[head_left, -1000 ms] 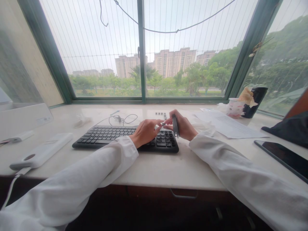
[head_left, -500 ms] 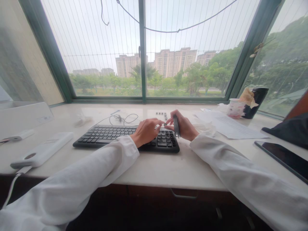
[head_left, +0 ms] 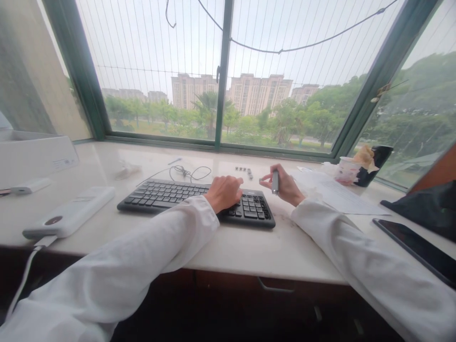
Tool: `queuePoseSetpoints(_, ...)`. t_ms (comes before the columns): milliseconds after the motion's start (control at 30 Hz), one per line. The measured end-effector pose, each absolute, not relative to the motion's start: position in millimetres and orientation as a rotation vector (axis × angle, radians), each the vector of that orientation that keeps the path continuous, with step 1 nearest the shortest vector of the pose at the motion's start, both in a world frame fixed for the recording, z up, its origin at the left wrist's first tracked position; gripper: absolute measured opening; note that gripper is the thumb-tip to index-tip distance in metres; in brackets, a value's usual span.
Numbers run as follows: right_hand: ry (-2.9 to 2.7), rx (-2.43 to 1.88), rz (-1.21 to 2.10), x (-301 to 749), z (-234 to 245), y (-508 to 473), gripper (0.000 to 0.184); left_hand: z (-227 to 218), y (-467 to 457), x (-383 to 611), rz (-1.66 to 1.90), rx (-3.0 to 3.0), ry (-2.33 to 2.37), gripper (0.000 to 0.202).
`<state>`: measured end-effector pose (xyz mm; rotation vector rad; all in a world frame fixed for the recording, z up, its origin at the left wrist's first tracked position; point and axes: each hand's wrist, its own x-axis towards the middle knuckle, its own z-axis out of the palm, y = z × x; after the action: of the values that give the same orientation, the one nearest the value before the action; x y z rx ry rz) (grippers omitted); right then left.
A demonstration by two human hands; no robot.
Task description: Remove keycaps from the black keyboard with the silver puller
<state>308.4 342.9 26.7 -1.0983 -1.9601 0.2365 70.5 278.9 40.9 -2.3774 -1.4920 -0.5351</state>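
A black computer keyboard (head_left: 195,204) lies on a pale marble sill (head_left: 249,249), and my left hand (head_left: 224,194) rests over its right half with the fingers curled down toward the keys. Whether those fingers hold anything is hidden. My right hand (head_left: 283,186) hangs just above the keyboard's right end and grips a slim grey tool (head_left: 275,183) upright, its thumb and index finger curled near it. Beyond the keyboard, several small keycaps (head_left: 242,168) sit in a row on the sill, with one more dark piece (head_left: 250,174) beside them.
A tangled black cable (head_left: 188,173) lies behind the keyboard. A white power bank (head_left: 69,213) with a white lead sits to the left. To the right are printed papers (head_left: 337,199), a paper cup (head_left: 347,171), a black mug (head_left: 374,166) and a dark tablet (head_left: 415,249).
My hands have drawn apart, the left moving back over the keys and the right moving right with the grey tool. The view has also tilted slightly.
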Motion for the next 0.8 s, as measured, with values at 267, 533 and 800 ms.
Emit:
queuePoseSetpoints(267, -2.035, -1.300, 0.236, 292.0, 38.2, 405.2, 0.051, 43.0, 275.8, 71.6, -0.533, -2.361, -1.430, 0.025)
queuePoseSetpoints(533, -2.189, -1.357, 0.154, 266.0, 38.2, 470.2, 0.039, 42.4, 272.9, 71.9, -0.578, -2.387, -1.381, 0.024)
queuePoseSetpoints(800, -2.231, -1.417, 0.100, 260.2, 33.2, 497.0, 0.037, 44.9, 268.6, 75.2, -0.633, -2.415, -1.307, 0.021)
